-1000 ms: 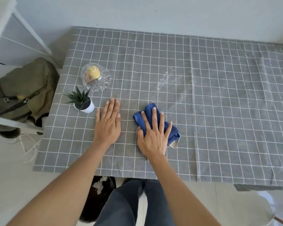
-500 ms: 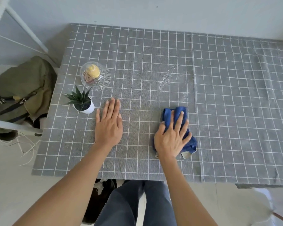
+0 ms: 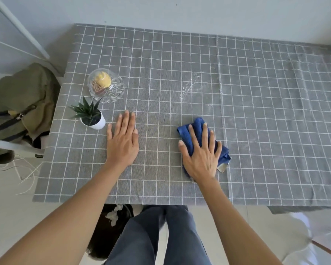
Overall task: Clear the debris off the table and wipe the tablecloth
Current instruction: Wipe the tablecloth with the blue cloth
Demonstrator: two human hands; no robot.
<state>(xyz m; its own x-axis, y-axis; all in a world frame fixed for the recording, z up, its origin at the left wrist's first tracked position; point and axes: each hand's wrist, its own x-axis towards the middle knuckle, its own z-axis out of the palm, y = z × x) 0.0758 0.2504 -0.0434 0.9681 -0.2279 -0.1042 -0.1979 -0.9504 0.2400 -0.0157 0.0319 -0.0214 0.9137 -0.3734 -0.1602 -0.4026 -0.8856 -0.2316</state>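
Wiping step. A crumpled blue cloth [image 3: 199, 137] is pressed near the bench's front edge by the flat, released right hand [image 3: 201, 153]; the left hand [image 3: 122, 140], likewise released, steadies the grey checked tablecloth [image 3: 266, 111]. White powdery debris [image 3: 191, 87] toward mid-bench is judged the next stroke's target.

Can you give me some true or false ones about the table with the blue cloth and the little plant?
1. The right hand presses flat on the blue cloth. True.
2. The left hand holds the little plant. False: it lies flat on the tablecloth, beside the plant and not touching it.
3. A white powdery patch lies beyond the cloth, unwiped. True.
4. The glass dish is empty. False: something yellow sits inside it.
5. The plant stands in a black pot. False: the pot is white.
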